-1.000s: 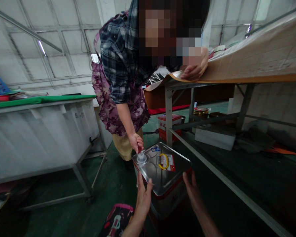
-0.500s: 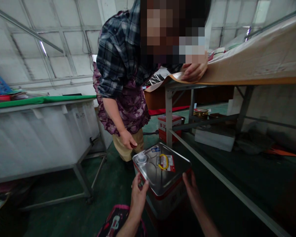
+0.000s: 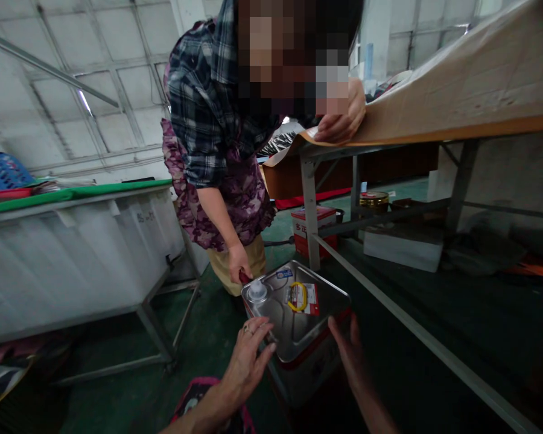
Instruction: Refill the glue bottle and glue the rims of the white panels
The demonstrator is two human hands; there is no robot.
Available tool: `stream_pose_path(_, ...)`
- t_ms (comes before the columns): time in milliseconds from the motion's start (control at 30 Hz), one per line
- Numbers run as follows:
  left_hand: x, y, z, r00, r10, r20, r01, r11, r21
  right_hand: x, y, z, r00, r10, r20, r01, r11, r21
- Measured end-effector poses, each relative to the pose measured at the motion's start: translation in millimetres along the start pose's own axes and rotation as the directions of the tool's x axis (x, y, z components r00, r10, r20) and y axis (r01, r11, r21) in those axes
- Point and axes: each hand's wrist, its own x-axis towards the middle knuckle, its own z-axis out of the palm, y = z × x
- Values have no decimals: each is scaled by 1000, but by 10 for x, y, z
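A square metal tin [image 3: 314, 334] stands upright in front of me, with a white cap [image 3: 257, 291] and a yellow handle [image 3: 304, 297] on its silver top. My left hand [image 3: 248, 352] is at the near left edge, fingers stretched and apart over the rim. At the right side is my right hand [image 3: 349, 346], its thumb at the rim and its fingers extended along the wall, partly hidden. Close to the cap, a co-worker's hand [image 3: 239, 260] holds a small object with a dark red handle [image 3: 245, 276]; its kind is unclear.
The co-worker in a plaid shirt [image 3: 196, 114] leans over the tin, the other hand at the edge of a covered table [image 3: 434, 129]. A white wheeled tub [image 3: 81, 259] stands left. Under the table are a red-and-white tin [image 3: 314, 229] and a white block [image 3: 402, 248].
The co-worker's hand has moved down to the cap's corner with the red-handled object. My left hand has shifted up over the tin's rim. The tin stays about where it was.
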Motion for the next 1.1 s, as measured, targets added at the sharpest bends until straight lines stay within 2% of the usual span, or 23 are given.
stream_pose_path(100, 99, -46, -87, 995, -17, -95, 14, 999, -34, 36, -44, -7, 998, -59, -36, 57, 997, -45)
stream_pose_path(167, 181, -89, -163, 984, -21, -178, 13, 999, -45, 53, -108, -19, 981, -175, -79, 168, 981, -96)
stream_pose_path(300, 317, -217, -365, 943, -71, -325, 59, 997, -49, 32, -271, 0, 889, -452, -80, 435, 885, -165)
stream_pose_path(433, 408, -376, -483, 923, -117, -367, 99, 993, -67, 43, -460, 247, 815, -577, 57, 579, 806, -124)
stream_pose_path(533, 502, -526, -443, 928, -189, -321, 150, 978, -142, 149, -588, 636, 781, -577, 238, 609, 789, -84)
stream_pose_path(633, 613, -695, -319, 913, -332, -237, 243, 909, -338, 278, -663, 1074, 732, -551, 400, 628, 774, -83)
stream_pose_path(733, 705, -829, -188, 929, -316, -194, 198, 865, -461, 336, -697, 1400, 675, -529, 514, 653, 753, -84)
stream_pose_path(833, 763, -893, -107, 955, -221, -200, 121, 900, -419, 300, -735, 1563, 658, -499, 565, 663, 739, -119)
stream_pose_path(967, 833, -903, -97, 969, -181, -170, 122, 943, -309, 184, -831, 1646, 683, -465, 564, 663, 719, -210)
stream_pose_path(1033, 891, -915, -133, 971, -188, -146, 134, 939, -317, 142, -890, 1676, 702, -451, 551, 651, 720, -239)
stream_pose_path(1100, 971, -951, -193, 983, -168, -71, 129, 916, -380, 130, -940, 1704, 715, -433, 549, 632, 735, -243)
